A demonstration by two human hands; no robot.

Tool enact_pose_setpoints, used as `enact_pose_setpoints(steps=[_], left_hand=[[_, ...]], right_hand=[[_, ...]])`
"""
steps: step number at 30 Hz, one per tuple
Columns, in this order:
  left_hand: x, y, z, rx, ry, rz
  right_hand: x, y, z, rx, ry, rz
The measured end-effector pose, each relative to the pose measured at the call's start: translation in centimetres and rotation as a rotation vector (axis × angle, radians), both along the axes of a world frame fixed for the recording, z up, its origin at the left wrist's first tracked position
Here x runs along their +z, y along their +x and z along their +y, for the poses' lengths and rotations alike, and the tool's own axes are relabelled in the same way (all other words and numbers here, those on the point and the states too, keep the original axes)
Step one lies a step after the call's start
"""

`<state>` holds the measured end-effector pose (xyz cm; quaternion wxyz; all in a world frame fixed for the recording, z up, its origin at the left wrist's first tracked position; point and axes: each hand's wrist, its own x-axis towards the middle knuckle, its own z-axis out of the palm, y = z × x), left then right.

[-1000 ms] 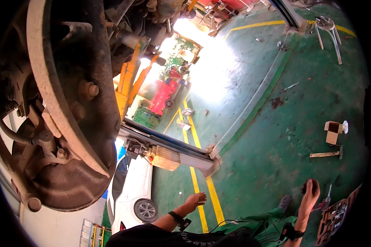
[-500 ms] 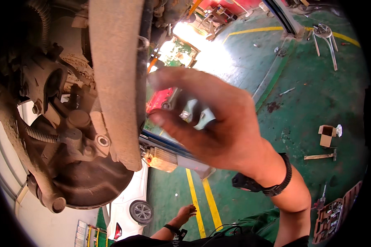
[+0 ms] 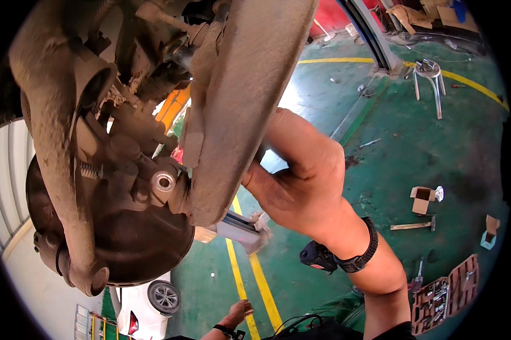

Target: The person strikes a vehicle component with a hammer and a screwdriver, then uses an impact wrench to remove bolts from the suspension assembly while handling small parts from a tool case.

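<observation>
A long, dusty brown suspension arm (image 3: 244, 96) slants down through the middle of the view, under a raised vehicle. My right hand (image 3: 309, 170) reaches in at its right edge, and the fingertips and thumb tip go out of sight behind it. Whether they grip anything is hidden. Left of the arm are a round metal bushing hole (image 3: 164, 181), a thick curved link (image 3: 57, 130) and a dark brake backing plate (image 3: 136, 243). My left hand (image 3: 239, 311) hangs low near the bottom, fingers loosely bent, with nothing seen in it.
On the green floor to the right lie a hammer (image 3: 413, 225), a small open carton (image 3: 422, 199) and a socket tool case (image 3: 445, 294). A stool (image 3: 428, 71) stands farther back by a lift post (image 3: 371, 37). A white car (image 3: 145, 309) is at lower left.
The undercarriage now sits farther right in view. My right hand, earlier in front with curved, parted fingers, has its fingertips behind the suspension arm. My left hand has shifted slightly down and left.
</observation>
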<state>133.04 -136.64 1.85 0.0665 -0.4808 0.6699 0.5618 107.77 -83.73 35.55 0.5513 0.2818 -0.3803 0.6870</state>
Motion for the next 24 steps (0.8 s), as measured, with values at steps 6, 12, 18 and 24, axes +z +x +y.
enact_pose_setpoints(steps=[6,12,18,24], left_hand=[[-3.1,0.2,-2.4,-0.037,0.148,0.003],[-2.9,0.4,-4.2,-0.446,0.385,0.276],[-5.5,-4.9,-5.0,-0.304,0.233,0.014],[-7.4,-9.3,-6.4,-0.248,0.214,-0.046]], right_hand=[[0.4,0.4,-0.3,0.037,-0.022,-0.063],[0.0,0.3,-0.1,0.047,0.012,-0.145],[-0.1,0.7,-0.1,0.064,0.044,-0.165],[0.2,0.8,0.0,0.008,0.070,-0.222]])
